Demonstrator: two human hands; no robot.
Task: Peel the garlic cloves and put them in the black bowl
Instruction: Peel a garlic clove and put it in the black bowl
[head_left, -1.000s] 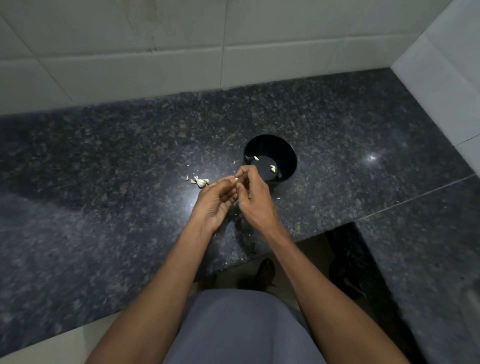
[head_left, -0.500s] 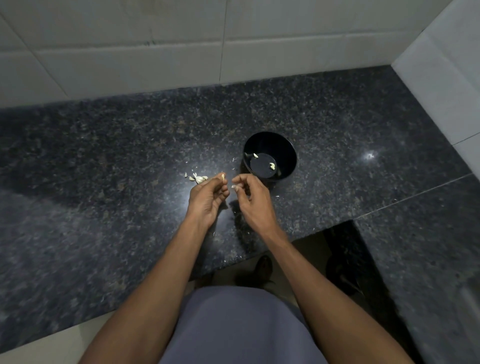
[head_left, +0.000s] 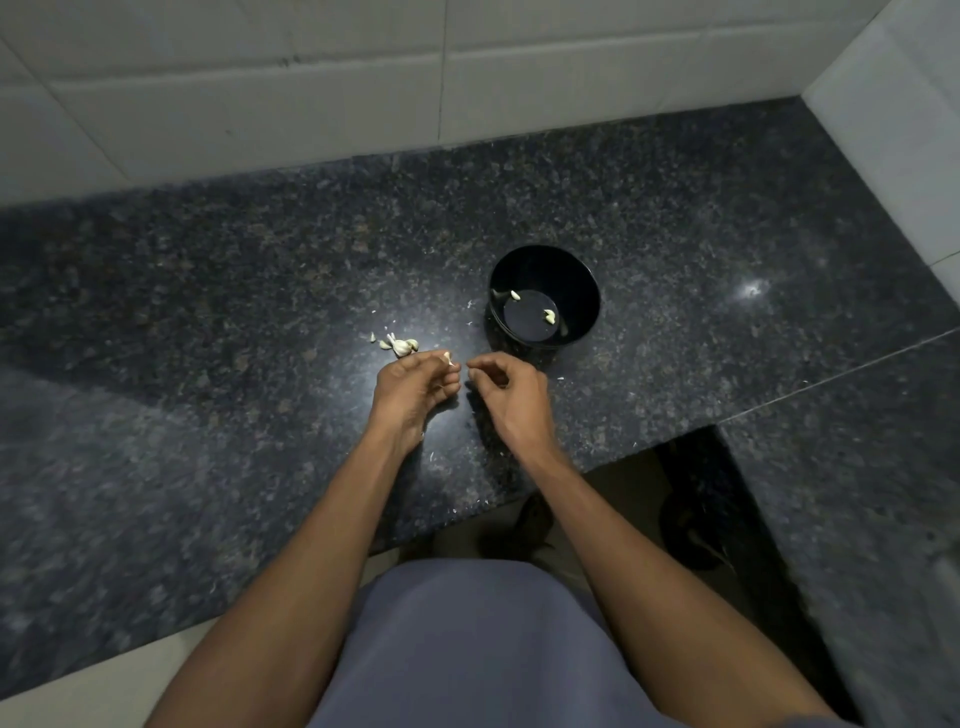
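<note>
A: What is in the black bowl (head_left: 544, 296)?

B: Two pale peeled cloves (head_left: 548, 314) lie on its dark floor, one near the left wall, the other toward the right. A faint pale bit sits at the right edge of the floor; I cannot tell what it is.

A: And where does the bowl stand?

B: Upright on the dark speckled surface (head_left: 208, 291), just beyond the right hand, with white wall tiles (head_left: 363, 78) behind.

A: Any garlic outside it?

B: A small pile of garlic pieces (head_left: 399, 344) lies on the surface left of the bowl, just beyond the left hand, with tiny skin flakes scattered around.

A: How are the hands placed?

B: The left hand (head_left: 413, 387) is low over the surface, fingers curled, its fingertips pinching a small garlic clove (head_left: 447, 357) with a wisp of skin sticking out. The right hand (head_left: 511, 392) is just beside it, not touching, its thumb and forefinger bent toward each other. Whether they pinch a scrap of skin I cannot tell; it is too small.

A: And the arms?

B: Both bare forearms reach forward from the bottom edge, over a grey-blue garment (head_left: 467, 649).
</note>
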